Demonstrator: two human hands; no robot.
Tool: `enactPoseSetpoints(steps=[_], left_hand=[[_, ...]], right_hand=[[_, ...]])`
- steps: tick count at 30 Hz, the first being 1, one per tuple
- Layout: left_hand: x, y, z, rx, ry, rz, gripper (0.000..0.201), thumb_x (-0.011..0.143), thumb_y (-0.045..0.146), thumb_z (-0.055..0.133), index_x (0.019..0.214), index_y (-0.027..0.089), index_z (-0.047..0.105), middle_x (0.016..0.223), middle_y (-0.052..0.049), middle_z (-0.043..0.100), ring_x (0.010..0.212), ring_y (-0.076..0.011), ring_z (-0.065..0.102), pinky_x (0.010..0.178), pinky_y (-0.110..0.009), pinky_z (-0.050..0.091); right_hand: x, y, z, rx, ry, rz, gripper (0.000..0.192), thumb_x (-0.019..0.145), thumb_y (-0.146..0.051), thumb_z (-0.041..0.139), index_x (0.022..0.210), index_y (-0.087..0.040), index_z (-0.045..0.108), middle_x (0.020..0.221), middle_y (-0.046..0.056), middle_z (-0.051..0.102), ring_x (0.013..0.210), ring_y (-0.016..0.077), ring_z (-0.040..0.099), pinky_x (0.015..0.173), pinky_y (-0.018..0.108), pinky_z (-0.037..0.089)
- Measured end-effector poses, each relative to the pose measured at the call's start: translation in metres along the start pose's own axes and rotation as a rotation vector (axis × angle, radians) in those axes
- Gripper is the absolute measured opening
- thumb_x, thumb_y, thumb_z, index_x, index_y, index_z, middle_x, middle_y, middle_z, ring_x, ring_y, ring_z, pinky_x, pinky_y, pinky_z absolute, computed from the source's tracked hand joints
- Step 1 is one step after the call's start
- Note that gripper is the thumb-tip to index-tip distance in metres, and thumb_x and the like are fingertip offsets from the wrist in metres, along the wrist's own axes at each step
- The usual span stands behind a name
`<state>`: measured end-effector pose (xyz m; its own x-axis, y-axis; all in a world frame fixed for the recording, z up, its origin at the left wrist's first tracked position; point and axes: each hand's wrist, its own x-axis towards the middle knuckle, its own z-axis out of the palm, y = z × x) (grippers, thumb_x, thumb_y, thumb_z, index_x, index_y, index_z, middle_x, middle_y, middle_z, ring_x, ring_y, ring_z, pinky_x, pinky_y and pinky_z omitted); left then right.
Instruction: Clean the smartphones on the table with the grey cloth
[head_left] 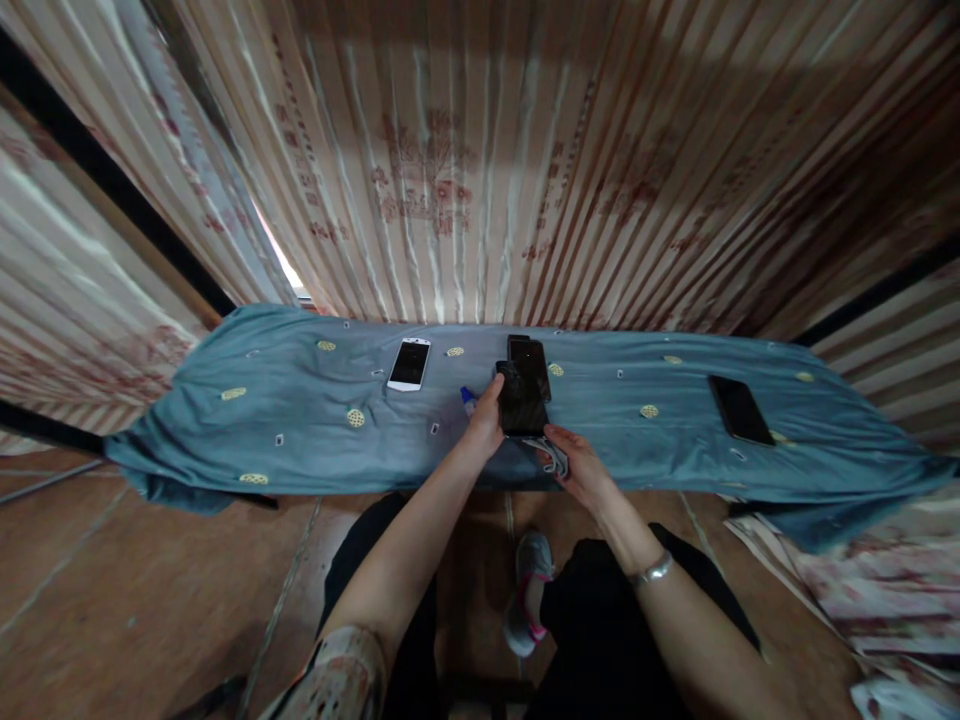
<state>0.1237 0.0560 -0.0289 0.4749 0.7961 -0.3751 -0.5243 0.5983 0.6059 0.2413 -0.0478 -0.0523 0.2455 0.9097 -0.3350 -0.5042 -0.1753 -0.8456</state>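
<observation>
My left hand point(486, 415) grips the left edge of a black phone point(521, 400) held over the blue cloth-covered table point(300, 420). My right hand point(577, 465) sits at the phone's lower right corner and pinches a small grey cloth point(553, 455). Just behind the held phone lies another black phone point(531, 358) on the cloth. A small blue-capped item point(467, 398) shows beside my left hand, mostly hidden.
A white phone point(409, 363) lies left of centre and a black phone point(740, 409) lies at the right on the table. Striped curtains point(465, 160) hang behind. My knees and a grey shoe point(529, 590) are below over a brown tiled floor.
</observation>
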Motion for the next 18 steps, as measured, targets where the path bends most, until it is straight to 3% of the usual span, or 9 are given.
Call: enactPoseSetpoints(steps=[5, 8, 12, 18], left_hand=[[0.002, -0.010, -0.003, 0.109, 0.060, 0.119, 0.016, 0.094, 0.033, 0.066, 0.091, 0.019, 0.072, 0.103, -0.008, 0.080, 0.115, -0.0276, 0.072, 0.098, -0.038, 0.055], [0.003, -0.016, -0.011, 0.177, 0.130, 0.146, 0.010, 0.085, 0.028, 0.076, 0.092, 0.020, 0.074, 0.109, -0.007, 0.078, 0.118, -0.0262, 0.069, 0.095, -0.035, 0.053], [0.005, -0.021, -0.017, 0.179, 0.183, 0.172, 0.021, 0.075, 0.020, 0.083, 0.096, 0.021, 0.077, 0.108, -0.008, 0.078, 0.117, -0.0270, 0.069, 0.097, -0.036, 0.051], [0.008, -0.028, -0.019, 0.160, 0.167, 0.162, 0.037, 0.068, 0.005, 0.080, 0.102, 0.019, 0.076, 0.086, 0.000, 0.075, 0.091, -0.0183, 0.072, 0.098, -0.037, 0.053]], right_hand=[[0.011, -0.010, -0.008, 0.021, 0.087, -0.031, 0.035, 0.060, -0.034, 0.097, 0.068, -0.019, 0.066, 0.054, -0.004, 0.066, 0.042, 0.0097, 0.057, 0.039, 0.020, 0.044], [0.020, -0.014, -0.010, 0.030, 0.116, -0.053, 0.032, 0.060, -0.030, 0.096, 0.066, -0.020, 0.066, 0.054, -0.004, 0.067, 0.042, 0.0101, 0.057, 0.041, 0.021, 0.046], [0.034, -0.013, -0.010, -0.019, 0.085, -0.111, 0.030, 0.066, -0.033, 0.094, 0.068, -0.021, 0.067, 0.057, -0.004, 0.068, 0.046, 0.0125, 0.061, 0.045, 0.023, 0.050], [0.051, -0.008, -0.011, -0.058, 0.056, -0.141, 0.033, 0.070, -0.039, 0.094, 0.068, -0.021, 0.066, 0.054, -0.005, 0.065, 0.046, 0.0128, 0.061, 0.044, 0.024, 0.048]])
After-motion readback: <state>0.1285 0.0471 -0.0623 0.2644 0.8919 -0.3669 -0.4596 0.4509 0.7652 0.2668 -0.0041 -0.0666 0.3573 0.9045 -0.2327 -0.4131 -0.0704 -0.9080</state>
